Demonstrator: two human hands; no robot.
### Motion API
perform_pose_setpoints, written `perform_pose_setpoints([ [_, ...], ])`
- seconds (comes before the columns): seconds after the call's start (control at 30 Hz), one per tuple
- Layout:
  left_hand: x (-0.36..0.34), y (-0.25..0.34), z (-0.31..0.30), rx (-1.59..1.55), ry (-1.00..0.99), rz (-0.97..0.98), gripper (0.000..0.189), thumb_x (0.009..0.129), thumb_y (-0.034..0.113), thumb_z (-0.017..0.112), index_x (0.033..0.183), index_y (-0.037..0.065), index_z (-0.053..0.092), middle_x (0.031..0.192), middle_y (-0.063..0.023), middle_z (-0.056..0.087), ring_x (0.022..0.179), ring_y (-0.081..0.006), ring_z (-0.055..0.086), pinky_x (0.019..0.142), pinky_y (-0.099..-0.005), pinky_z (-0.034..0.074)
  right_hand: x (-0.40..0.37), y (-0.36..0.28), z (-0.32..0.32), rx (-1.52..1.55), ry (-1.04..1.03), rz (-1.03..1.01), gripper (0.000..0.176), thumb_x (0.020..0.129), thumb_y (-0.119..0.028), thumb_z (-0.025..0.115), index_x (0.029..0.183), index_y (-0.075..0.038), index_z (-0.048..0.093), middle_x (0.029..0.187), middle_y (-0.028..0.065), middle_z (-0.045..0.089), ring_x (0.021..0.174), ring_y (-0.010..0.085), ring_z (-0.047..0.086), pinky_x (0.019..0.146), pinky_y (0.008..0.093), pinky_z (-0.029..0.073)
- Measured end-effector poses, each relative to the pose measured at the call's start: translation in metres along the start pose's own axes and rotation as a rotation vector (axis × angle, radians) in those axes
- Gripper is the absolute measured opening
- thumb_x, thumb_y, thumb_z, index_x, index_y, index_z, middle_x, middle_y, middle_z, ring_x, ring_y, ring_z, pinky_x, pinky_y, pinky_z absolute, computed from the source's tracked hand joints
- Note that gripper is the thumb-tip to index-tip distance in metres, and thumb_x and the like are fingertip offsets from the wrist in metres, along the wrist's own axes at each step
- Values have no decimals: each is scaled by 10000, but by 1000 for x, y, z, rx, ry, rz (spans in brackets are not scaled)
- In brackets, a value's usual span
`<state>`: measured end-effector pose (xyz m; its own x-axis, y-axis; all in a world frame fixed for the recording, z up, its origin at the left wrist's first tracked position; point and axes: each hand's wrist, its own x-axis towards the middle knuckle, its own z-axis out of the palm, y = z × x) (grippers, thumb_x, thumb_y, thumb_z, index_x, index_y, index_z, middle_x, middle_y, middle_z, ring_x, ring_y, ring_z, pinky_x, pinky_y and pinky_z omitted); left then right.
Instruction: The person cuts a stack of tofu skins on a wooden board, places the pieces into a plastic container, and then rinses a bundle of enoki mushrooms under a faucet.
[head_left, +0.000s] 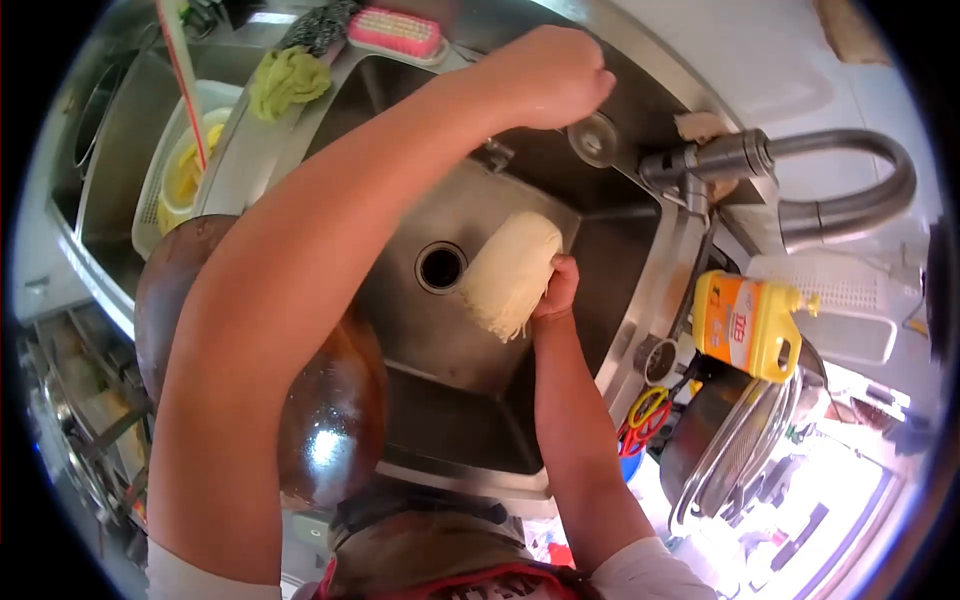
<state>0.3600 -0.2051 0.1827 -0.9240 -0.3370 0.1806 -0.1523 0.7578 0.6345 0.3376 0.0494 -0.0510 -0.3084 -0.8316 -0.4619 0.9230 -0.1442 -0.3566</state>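
Observation:
My right hand (560, 285) grips the side of a cream-coloured bundle of thin strands (512, 272), which looks like enoki mushrooms. The bundle is tilted over the steel sink (420, 340), just right of the round drain (441, 267). Loose strand ends hang from its lower edge. Reaching across from the left, my left hand (560, 78) is closed above the sink's back rim, its curled fingers facing right. Whatever it may hold is hidden. A round clear object (595, 140) lies just below that hand.
A curved steel tap (850, 140) stands at right, near a yellow jug (745, 325) and stacked metal strainers (735, 450). A large dark wok (330, 420) sits at left, partly under my left arm. Behind are a pink brush (395, 35), green cloth (288, 82) and white basket (150, 200).

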Motion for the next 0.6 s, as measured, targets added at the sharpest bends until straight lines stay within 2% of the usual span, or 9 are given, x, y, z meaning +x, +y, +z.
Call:
perform_pose_setpoints([
  [0.2, 35, 21, 37, 15, -28, 7, 378, 903, 286, 523, 761, -45, 636, 728, -230, 627, 710, -423, 597, 666, -474, 478, 48, 34, -18, -21, 118, 117, 539, 730, -226, 570, 1217, 3, 550, 1180, 159, 622, 1088, 342, 587, 989, 484, 450],
  [0.3, 36, 14, 35, -175, -21, -12, 384, 885, 313, 550, 749, -36, 630, 692, -204, 626, 638, -366, 595, 620, -431, 470, 57, 42, 2, -41, 141, 118, 503, 756, -191, 569, 1217, 7, 540, 1173, 151, 619, 1094, 329, 584, 989, 477, 451],
  [0.33, 17, 18, 24, -232, 89, -37, 389, 859, 329, 578, 716, -31, 613, 626, -149, 603, 580, -247, 575, 573, -374, 447, 59, 42, 8, -61, 163, 115, 496, 763, -189, 570, 1217, 8, 539, 1170, 151, 619, 1092, 328, 585, 986, 475, 454],
  [0.4, -13, 5, 24, -297, 435, -296, 365, 826, 322, 563, 688, -10, 625, 609, -204, 590, 626, -355, 619, 633, -435, 496, 71, 47, 0, -67, 141, 93, 463, 787, -174, 570, 1212, 7, 539, 1148, 151, 622, 1081, 322, 591, 972, 456, 468],
  [0.43, -30, -4, 23, -333, 497, -490, 376, 819, 342, 585, 739, -23, 628, 679, -184, 630, 688, -310, 643, 663, -418, 496, 73, 46, 2, -90, 139, 69, 460, 789, -163, 568, 1215, 8, 535, 1147, 151, 621, 1078, 319, 593, 969, 452, 470],
  [0.47, -39, -42, 44, -244, 640, -409, 399, 835, 357, 591, 838, -41, 627, 789, -168, 659, 759, -267, 648, 695, -394, 500, 74, 45, 7, -118, 137, 47, 456, 792, -151, 566, 1218, 9, 530, 1147, 151, 620, 1076, 316, 594, 967, 449, 473],
  [0.53, -47, -72, 73, -118, 526, -484, 426, 866, 365, 565, 911, -57, 606, 862, -175, 661, 824, -271, 646, 749, -376, 498, 75, 39, 14, -173, 107, 23, 455, 800, -128, 566, 1231, 8, 516, 1152, 147, 614, 1076, 306, 595, 960, 440, 478],
  [0.57, -48, -74, 73, -437, 193, -600, 430, 884, 370, 553, 940, -53, 609, 830, -175, 656, 827, -286, 640, 770, -402, 489, 74, 36, 17, -196, 81, 21, 457, 805, -116, 567, 1241, 6, 506, 1158, 144, 609, 1078, 300, 595, 955, 435, 481],
  [0.6, -51, -69, 83, -525, 154, -634, 445, 893, 383, 552, 958, -53, 609, 824, -176, 653, 826, -294, 635, 769, -412, 481, 72, 32, 18, -221, 58, 18, 460, 810, -105, 568, 1251, 4, 496, 1164, 141, 604, 1080, 294, 594, 951, 430, 485],
])
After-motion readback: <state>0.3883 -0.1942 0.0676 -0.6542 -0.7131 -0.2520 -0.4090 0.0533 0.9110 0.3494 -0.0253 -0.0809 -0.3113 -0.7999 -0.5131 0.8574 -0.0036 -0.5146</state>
